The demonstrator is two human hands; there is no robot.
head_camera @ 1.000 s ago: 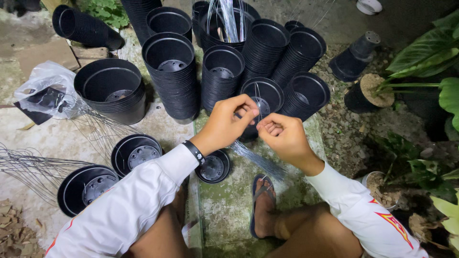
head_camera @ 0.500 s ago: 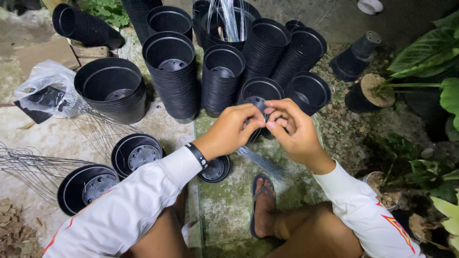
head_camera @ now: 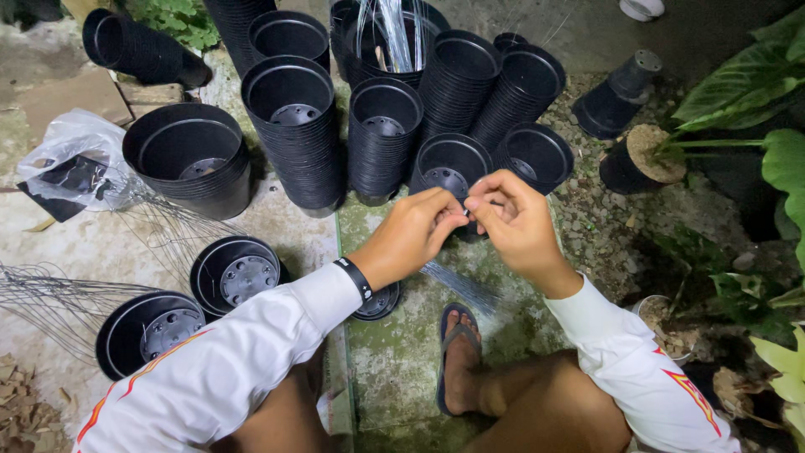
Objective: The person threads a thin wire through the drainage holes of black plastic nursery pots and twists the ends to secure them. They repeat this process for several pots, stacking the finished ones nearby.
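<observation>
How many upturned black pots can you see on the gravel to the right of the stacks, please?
2: one upturned pot leans on the gravel beside the tilted stack, its holed base facing up; the other stands just below it, a tan disc on top. Leaves could hide more.

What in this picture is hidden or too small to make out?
- What the fingertips pinch: the left hand and right hand meet and cover it, too small in the head view.
- The pot behind the hands: its near rim is hidden by them.
- The small pot under the left wrist: mostly covered by the sleeve.
- The wire bundle at left: cut off by the frame edge.
</observation>
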